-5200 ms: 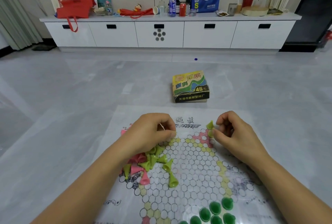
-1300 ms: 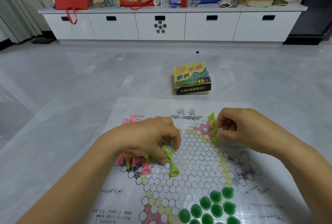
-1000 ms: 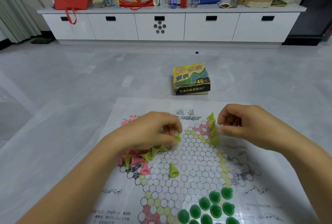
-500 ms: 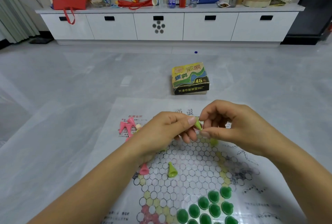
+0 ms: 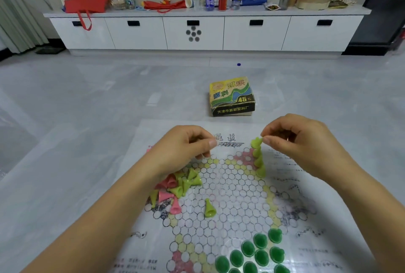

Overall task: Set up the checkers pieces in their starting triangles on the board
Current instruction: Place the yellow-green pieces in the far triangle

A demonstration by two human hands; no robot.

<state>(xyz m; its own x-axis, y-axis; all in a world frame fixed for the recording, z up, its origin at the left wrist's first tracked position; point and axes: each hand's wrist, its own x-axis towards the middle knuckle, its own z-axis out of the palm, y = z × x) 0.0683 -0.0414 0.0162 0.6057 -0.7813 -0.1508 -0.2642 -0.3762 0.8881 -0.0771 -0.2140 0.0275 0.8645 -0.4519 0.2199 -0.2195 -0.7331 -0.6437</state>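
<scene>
The paper checkers board lies on the floor. My right hand pinches a light green piece at the far end of a row of light green pieces standing along the board's far right triangle. My left hand hovers over the board's far left with its fingers curled and thumb against forefinger; no piece shows in it. Below its wrist lies a loose pile of pink and light green pieces. One light green piece stands alone mid-board. Dark green pieces fill the near triangle.
The game's cardboard box sits on the grey floor just beyond the board. A long white cabinet with bags, bottles and cans on top runs along the far wall. A small blue cap lies on the floor.
Half a second ago my hands met over the board and the left passed a light green piece to the right. They have moved apart; the right now holds that piece at the row's far end.
</scene>
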